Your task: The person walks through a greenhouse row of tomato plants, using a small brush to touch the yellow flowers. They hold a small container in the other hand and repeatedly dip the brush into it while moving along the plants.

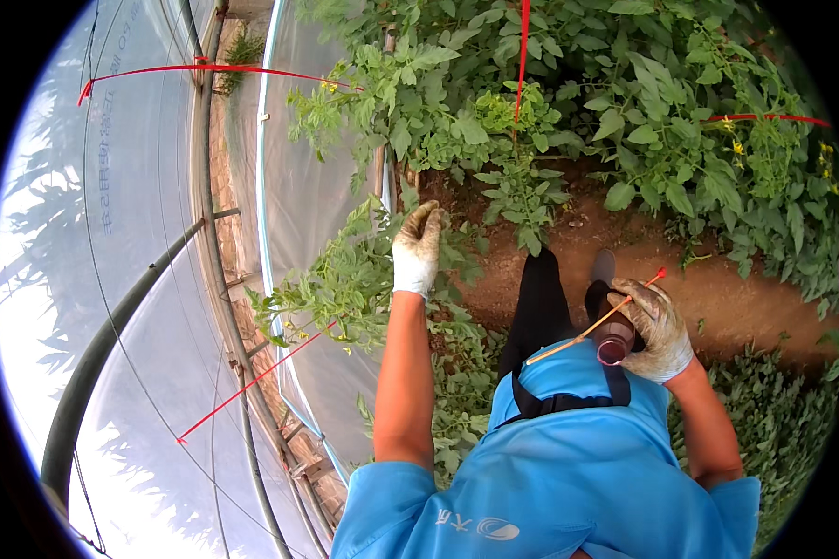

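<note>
My left hand (418, 244), in a soiled white glove, is raised among the leaves of a tomato plant (363, 272), its thumb and fingertips brought together; whether a leaf or stem lies between them I cannot tell. My right hand (654, 325), in a similar stained glove, holds a small dark bottle (614, 340) with its round reddish end facing up towards me. The same hand also holds a thin wooden stick (573, 341), slanting across the bottle, with a red tip at its upper right end and red partway along it.
Dense tomato plants (643, 126) with yellow flowers rise ahead and to the right. Red strings (523, 63) run up among them. At left stand clear plastic sheeting (307, 182) and a curved metal greenhouse pole (119, 314). A bare soil path (748, 300) passes by my feet.
</note>
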Action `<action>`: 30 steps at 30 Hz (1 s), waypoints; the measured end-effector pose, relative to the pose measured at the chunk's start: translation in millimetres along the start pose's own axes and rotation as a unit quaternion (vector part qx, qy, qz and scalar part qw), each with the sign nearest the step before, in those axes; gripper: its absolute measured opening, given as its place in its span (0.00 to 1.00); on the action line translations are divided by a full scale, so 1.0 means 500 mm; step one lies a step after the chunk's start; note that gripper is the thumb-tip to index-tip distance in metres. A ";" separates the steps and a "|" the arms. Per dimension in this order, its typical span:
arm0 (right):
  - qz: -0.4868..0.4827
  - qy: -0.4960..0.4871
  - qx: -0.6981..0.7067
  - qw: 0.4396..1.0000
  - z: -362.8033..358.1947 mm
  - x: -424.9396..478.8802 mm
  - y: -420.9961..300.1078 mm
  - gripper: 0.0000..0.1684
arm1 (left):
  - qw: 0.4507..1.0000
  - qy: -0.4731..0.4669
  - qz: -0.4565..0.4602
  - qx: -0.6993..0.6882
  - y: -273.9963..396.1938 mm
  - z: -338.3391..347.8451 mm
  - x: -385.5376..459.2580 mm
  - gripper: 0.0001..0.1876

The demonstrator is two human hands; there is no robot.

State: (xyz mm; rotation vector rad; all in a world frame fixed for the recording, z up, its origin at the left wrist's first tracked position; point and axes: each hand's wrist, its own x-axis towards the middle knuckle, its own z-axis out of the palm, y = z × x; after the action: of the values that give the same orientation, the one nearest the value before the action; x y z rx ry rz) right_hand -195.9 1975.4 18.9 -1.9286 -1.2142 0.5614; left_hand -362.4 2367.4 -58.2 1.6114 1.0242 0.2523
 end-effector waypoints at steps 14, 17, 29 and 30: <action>0.173 0.097 -0.031 0.980 0.124 0.085 -0.030 0.46 | 0.932 0.180 -0.177 -0.260 -0.111 -0.076 0.729 0.20; 0.177 0.105 -0.035 0.978 0.143 0.105 -0.045 0.46 | 0.934 0.158 -0.186 -0.259 -0.118 -0.078 0.766 0.20; 0.195 0.131 -0.025 0.972 0.179 0.166 -0.077 0.47 | 0.946 0.088 -0.201 -0.240 -0.074 -0.092 0.823 0.21; 0.197 0.132 -0.024 0.971 0.180 0.169 -0.079 0.47 | 0.946 0.081 -0.202 -0.239 -0.070 -0.095 0.827 0.21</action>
State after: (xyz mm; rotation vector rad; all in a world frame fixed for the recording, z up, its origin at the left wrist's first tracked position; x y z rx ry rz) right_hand -243.4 2094.4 -0.8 -2.2206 -0.6865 0.4582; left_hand -163.5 2698.1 -218.4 0.9318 1.2800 0.3259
